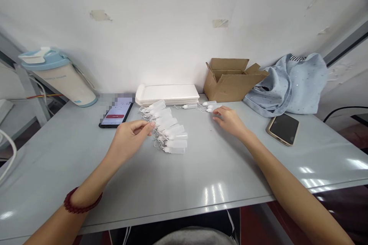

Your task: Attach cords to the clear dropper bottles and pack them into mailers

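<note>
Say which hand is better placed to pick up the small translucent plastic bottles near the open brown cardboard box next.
Right, likely. The right hand has its fingertips at those bottles; the left hand is farther off, at the larger bottle group.

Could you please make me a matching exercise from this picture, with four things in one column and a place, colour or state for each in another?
Column one
1. Left hand
2. Cardboard box
3. Right hand
4. Cloth bag

Column two
A. Fingertips at the smaller group of bottles
B. Light blue, near the table's right end
C. Fingertips at the larger group of bottles
D. Brown, flaps open

Right pairs: 1-C, 2-D, 3-A, 4-B
</note>
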### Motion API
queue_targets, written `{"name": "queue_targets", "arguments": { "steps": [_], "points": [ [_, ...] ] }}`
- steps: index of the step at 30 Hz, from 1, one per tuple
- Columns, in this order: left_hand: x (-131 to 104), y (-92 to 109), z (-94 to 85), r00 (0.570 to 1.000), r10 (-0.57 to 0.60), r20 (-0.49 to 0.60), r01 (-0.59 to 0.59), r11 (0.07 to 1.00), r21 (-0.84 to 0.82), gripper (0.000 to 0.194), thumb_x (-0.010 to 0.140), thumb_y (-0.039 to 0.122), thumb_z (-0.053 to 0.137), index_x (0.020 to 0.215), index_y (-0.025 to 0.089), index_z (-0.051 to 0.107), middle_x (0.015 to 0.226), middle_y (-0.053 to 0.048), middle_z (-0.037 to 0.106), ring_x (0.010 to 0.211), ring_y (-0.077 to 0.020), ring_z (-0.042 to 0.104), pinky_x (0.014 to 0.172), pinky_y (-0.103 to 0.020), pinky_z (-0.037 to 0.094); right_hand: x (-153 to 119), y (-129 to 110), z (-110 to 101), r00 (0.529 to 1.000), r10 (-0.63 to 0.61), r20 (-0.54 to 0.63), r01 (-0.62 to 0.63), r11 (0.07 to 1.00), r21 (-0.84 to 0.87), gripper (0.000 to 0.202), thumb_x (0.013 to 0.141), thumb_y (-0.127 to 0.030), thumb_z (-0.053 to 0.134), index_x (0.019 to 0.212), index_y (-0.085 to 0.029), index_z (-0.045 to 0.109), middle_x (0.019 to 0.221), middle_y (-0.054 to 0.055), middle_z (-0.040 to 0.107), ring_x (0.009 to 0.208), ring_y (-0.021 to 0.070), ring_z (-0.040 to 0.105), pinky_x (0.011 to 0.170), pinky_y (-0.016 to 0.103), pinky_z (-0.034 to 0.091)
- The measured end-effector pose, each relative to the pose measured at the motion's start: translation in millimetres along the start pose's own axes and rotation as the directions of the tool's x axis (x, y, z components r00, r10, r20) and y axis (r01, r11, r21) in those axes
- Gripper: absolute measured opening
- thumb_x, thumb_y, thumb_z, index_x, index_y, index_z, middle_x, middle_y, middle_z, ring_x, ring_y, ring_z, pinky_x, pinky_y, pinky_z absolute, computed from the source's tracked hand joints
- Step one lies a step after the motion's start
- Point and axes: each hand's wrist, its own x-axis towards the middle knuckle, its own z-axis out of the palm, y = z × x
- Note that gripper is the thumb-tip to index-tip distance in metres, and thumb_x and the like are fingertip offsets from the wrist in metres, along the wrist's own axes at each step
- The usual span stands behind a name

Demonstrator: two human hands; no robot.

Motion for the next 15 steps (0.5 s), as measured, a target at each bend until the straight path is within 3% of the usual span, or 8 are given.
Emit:
{"name": "queue_targets", "arguments": {
  "steps": [7,15],
  "points": [
    [-1.2,3.3,1.1,0.999,-0.021,-0.026,0.021,1.0,-0.018,0.034,0.079,0.046,0.055,0.06,0.018,0.061,0.044,0.005,0.041,0.041,-0.0096,0.033,0.041,-0.022,0.028,1.5,3.0,-3.1,0.998,0.001,-0.063,-0.003,0.999,-0.034,0.023,0.08,-0.012,0.053,0.102,-0.014,0.062,0.105,0.013,0.062,0.099,0.0285,0.056,0.082,0.039,0.045],
    [-3.0,4.9,2.6,1.0,-0.02,-0.005,0.02,0.998,-0.064,0.035,0.079,0.047,0.055,0.06,0.018,0.059,0.047,0.005,0.044,0.041,-0.0089,0.032,0.04,-0.022,0.027,0.9,0.3,1.2,0.999,-0.012,-0.045,0.011,1.0,-0.021,0.024,0.082,-0.02,0.053,0.105,-0.016,0.062,0.104,0.014,0.06,0.095,0.0296,0.052,0.084,0.044,0.044]
  ]
}}
